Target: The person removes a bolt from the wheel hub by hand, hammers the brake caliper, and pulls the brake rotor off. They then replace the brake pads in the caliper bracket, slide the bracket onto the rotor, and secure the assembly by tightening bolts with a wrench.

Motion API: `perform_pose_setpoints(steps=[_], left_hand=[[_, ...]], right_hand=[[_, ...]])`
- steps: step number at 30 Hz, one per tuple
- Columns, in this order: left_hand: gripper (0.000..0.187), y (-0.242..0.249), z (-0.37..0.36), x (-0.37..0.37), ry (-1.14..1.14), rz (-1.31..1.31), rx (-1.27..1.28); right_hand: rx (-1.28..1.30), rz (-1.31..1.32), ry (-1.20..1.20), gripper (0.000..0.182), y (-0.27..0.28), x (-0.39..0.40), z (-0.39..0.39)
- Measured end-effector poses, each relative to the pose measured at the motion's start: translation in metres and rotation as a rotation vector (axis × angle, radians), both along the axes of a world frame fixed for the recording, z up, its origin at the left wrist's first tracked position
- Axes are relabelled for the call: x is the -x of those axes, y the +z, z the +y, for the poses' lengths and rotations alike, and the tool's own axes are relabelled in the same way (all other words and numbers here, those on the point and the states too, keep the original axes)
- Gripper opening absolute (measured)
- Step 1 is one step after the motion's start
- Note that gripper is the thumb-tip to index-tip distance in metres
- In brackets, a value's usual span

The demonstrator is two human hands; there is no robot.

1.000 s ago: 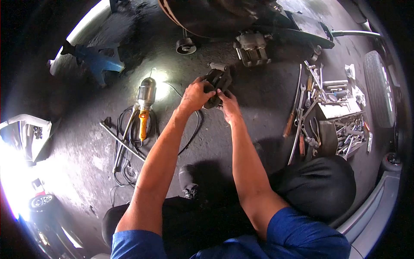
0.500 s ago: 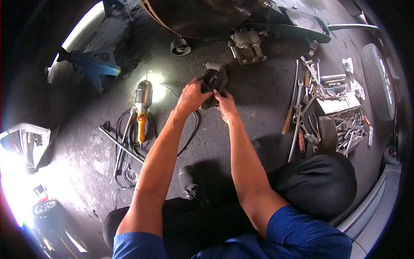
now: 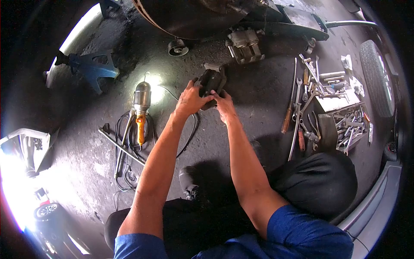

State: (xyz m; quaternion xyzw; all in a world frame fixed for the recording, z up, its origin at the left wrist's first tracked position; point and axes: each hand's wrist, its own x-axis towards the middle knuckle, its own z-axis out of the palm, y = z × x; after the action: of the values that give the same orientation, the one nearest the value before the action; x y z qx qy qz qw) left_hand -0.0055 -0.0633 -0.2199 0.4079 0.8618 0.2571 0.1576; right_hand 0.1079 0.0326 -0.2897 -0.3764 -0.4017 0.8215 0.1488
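Note:
A dark, boxy metal part [image 3: 212,82] is held between both hands above the floor, near the middle of the view. On its left side, my left hand [image 3: 190,100] grips it with the thumb pointing inward. My right hand [image 3: 223,105] holds its lower right edge, thumb on the near face. Just beyond the part, a brake caliper [image 3: 246,45] lies on the floor. A large rusty disc [image 3: 194,17] is at the top of the view. The fingertips behind the part are hidden.
A lit work lamp [image 3: 141,103] with a yellow handle and coiled cable lies left. Wrenches [image 3: 297,99] and a toolbox [image 3: 334,134] of tools are right. A blue jack stand [image 3: 92,69] stands upper left, a tyre [image 3: 377,80] far right. A metal bar [image 3: 120,144] lies left.
The dark part has turned slightly in my hands, so more of its broad face shows. Both hands stay on it. The whole view has shifted slightly.

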Motion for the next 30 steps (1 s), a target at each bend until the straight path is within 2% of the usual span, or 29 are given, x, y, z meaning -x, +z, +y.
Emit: perform_pose_setpoints(steps=[4,7,13,16,19,22,24,28,30], left_hand=[[0.051,-0.003,-0.003,0.012,-0.010,-0.070,0.066],[0.051,-0.012,-0.007,0.024,-0.009,-0.082,0.055],[0.051,-0.012,-0.008,0.026,0.016,-0.083,0.025],[0.050,-0.011,-0.007,0.021,0.013,-0.064,-0.002],[0.045,-0.006,-0.003,0.011,0.036,-0.059,0.053],[0.044,-0.007,0.000,-0.007,0.036,0.023,0.048],[0.047,-0.009,0.003,-0.015,-0.001,0.074,0.029],[0.058,0.011,0.007,-0.020,0.007,-0.031,0.105],[0.054,0.007,0.008,-0.010,0.086,-0.158,-0.015]], right_hand=[[-0.024,0.062,0.041,0.042,0.004,0.008,0.001],[-0.112,0.011,0.139,0.045,0.005,0.011,0.004],[-0.472,-0.073,0.132,0.045,-0.021,0.028,0.001],[-0.423,-0.086,0.185,0.047,-0.021,0.022,0.004],[0.153,0.023,0.069,0.053,0.007,0.013,0.012],[0.096,-0.011,-0.049,0.060,0.007,0.017,0.011],[0.152,-0.049,-0.115,0.060,0.018,0.013,0.008],[0.151,-0.115,-0.090,0.059,0.026,0.005,0.009],[0.158,-0.017,-0.117,0.051,0.000,0.007,0.012]])
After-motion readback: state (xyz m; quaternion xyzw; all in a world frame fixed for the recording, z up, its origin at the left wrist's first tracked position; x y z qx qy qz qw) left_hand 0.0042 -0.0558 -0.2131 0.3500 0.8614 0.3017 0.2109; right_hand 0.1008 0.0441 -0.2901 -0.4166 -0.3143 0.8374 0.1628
